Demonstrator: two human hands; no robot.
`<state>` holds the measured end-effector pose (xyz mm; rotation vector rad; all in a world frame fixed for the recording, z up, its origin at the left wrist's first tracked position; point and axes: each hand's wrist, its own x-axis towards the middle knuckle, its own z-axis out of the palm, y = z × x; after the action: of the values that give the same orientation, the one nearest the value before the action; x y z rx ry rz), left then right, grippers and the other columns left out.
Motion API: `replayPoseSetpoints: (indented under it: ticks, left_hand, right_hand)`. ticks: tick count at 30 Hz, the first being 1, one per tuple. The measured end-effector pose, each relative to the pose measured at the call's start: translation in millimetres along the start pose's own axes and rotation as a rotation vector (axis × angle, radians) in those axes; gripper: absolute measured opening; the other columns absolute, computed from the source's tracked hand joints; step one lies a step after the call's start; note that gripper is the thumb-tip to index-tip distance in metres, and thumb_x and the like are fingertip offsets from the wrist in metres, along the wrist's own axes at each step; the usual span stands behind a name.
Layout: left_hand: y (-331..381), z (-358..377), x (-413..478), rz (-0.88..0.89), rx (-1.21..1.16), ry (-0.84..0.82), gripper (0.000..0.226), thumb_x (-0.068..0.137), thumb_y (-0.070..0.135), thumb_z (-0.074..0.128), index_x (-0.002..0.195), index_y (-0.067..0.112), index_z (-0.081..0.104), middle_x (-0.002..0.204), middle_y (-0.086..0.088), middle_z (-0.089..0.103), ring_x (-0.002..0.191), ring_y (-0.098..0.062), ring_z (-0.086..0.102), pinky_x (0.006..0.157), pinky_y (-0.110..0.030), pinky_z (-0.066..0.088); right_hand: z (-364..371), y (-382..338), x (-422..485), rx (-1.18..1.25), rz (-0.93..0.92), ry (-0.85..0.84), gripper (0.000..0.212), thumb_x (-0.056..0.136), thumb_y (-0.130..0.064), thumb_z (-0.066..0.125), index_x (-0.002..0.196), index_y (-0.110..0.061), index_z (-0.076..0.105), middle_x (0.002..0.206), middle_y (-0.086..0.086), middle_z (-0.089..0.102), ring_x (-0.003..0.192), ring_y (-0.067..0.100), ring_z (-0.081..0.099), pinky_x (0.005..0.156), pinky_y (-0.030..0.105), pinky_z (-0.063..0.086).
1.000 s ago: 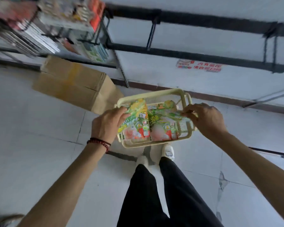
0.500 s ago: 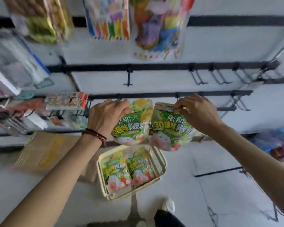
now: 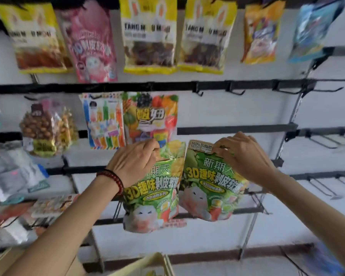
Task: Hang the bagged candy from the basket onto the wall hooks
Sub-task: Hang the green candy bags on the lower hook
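Glossy green film covers both candy pouches. The left bag (image 3: 147, 194) hangs from the left hand (image 3: 133, 162), whose fingers pinch its top edge, and the right bag (image 3: 207, 176) hangs from the right hand (image 3: 245, 156), which grips the sealed header strip beside the printed labels. The two pouches are raised side by side in front of the wall, their inner edges touching or nearly so, well above the cream basket (image 3: 147, 260), whose rim shows at the bottom of the view. They look light and soft, bulging low while the headers stay flat, so the film will probably slip and swing. The stiff header, near wherever its hang hole sits, seems the safest place to hold; the hole itself is hidden by fingers. Just above the left hand a fruit-printed bag (image 3: 151, 116) crowds the rail, leaving little room there. To the right the black rail (image 3: 237, 128) runs bare, and empty hooks (image 3: 235, 91) jut from the bar above, so the free room lies up and to the right. The hook tips stick outward and could snag or puncture the film.
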<state>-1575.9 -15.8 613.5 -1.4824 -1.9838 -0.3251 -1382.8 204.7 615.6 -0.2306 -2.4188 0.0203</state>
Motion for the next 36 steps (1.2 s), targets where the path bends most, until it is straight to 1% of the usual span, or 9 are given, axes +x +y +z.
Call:
replayPoseSetpoints:
  ticks: [3, 9, 14, 19, 22, 27, 29, 33, 36]
  left_hand:
    - [11, 0, 32, 0.032, -0.017, 0.033, 0.007, 0.091, 0.014, 0.051, 0.098, 0.016, 0.05, 0.082, -0.001, 0.066, 0.055, -0.005, 0.035, 0.043, -0.005, 0.011]
    - [35, -12, 91, -0.172, -0.117, 0.122, 0.017, 0.09, 0.038, 0.054, 0.097, 0.028, 0.066, 0.092, 0.017, 0.066, 0.065, -0.001, 0.048, 0.048, -0.007, 0.022]
    - [36, -6, 128, -0.327, -0.228, 0.126, 0.023, 0.084, 0.054, 0.055, 0.09, 0.034, 0.066, 0.08, 0.015, 0.068, 0.043, -0.005, 0.048, 0.039, -0.019, 0.034]
    - [30, 13, 162, -0.354, -0.507, 0.182, 0.016, 0.086, 0.034, 0.063, 0.088, 0.019, 0.069, 0.09, 0.007, 0.069, 0.087, -0.013, 0.066, 0.077, -0.03, 0.052]
    - [29, 18, 181, -0.369, -0.491, 0.156, 0.015, 0.086, 0.044, 0.059, 0.086, 0.03, 0.063, 0.088, 0.009, 0.068, 0.075, -0.019, 0.066, 0.069, -0.038, 0.054]
    - [33, 15, 203, -0.394, -0.289, 0.128, 0.024, 0.087, 0.054, 0.054, 0.089, 0.031, 0.06, 0.053, 0.015, 0.044, 0.046, -0.009, 0.041, 0.052, -0.024, 0.033]
    - [30, 19, 206, -0.394, -0.348, 0.13, 0.022, 0.085, 0.055, 0.056, 0.084, 0.033, 0.059, 0.054, 0.01, 0.055, 0.042, -0.009, 0.045, 0.042, -0.024, 0.035]
    - [22, 29, 207, -0.412, -0.556, 0.128, 0.019, 0.082, 0.051, 0.063, 0.082, 0.032, 0.067, 0.081, 0.009, 0.071, 0.072, -0.016, 0.066, 0.065, -0.043, 0.056]
    - [19, 28, 207, -0.403, -0.617, 0.097, 0.02, 0.082, 0.047, 0.065, 0.084, 0.027, 0.069, 0.083, 0.011, 0.07, 0.076, -0.008, 0.064, 0.067, -0.028, 0.054]
  right_hand:
    - [-25, 32, 7, -0.045, -0.029, 0.065, 0.014, 0.089, -0.032, 0.058, 0.091, -0.025, 0.07, 0.077, -0.012, 0.069, 0.072, 0.017, 0.056, 0.069, 0.033, 0.038]
    - [-54, 71, 28, -0.089, -0.096, 0.121, 0.017, 0.085, -0.039, 0.055, 0.085, -0.03, 0.07, 0.072, -0.015, 0.069, 0.069, 0.016, 0.056, 0.069, 0.033, 0.033]
    - [-61, 84, 45, -0.065, -0.005, 0.136, 0.008, 0.087, -0.031, 0.062, 0.086, -0.033, 0.07, 0.072, -0.018, 0.066, 0.07, 0.011, 0.052, 0.072, 0.036, 0.037]
    - [-57, 95, 56, -0.041, 0.009, 0.097, 0.009, 0.089, -0.033, 0.06, 0.088, -0.036, 0.069, 0.074, -0.017, 0.067, 0.074, 0.007, 0.051, 0.073, 0.035, 0.037]
    - [-53, 96, 59, -0.09, -0.019, 0.11, 0.007, 0.086, -0.033, 0.063, 0.086, -0.035, 0.069, 0.072, -0.019, 0.067, 0.073, 0.008, 0.053, 0.068, 0.031, 0.032]
    - [-45, 97, 65, -0.112, -0.036, 0.117, 0.006, 0.086, -0.033, 0.064, 0.085, -0.035, 0.069, 0.075, -0.021, 0.068, 0.074, 0.008, 0.054, 0.067, 0.029, 0.03]
    - [-42, 99, 67, -0.106, -0.029, 0.117, 0.006, 0.087, -0.033, 0.063, 0.086, -0.034, 0.07, 0.076, -0.02, 0.069, 0.074, 0.008, 0.054, 0.067, 0.029, 0.031]
    - [-38, 102, 68, -0.093, -0.002, 0.114, 0.008, 0.088, -0.032, 0.062, 0.088, -0.033, 0.07, 0.079, -0.019, 0.07, 0.075, 0.009, 0.055, 0.068, 0.029, 0.03]
    - [-36, 102, 66, -0.095, 0.004, 0.115, 0.009, 0.089, -0.032, 0.061, 0.088, -0.033, 0.07, 0.079, -0.019, 0.07, 0.076, 0.009, 0.055, 0.067, 0.03, 0.031]
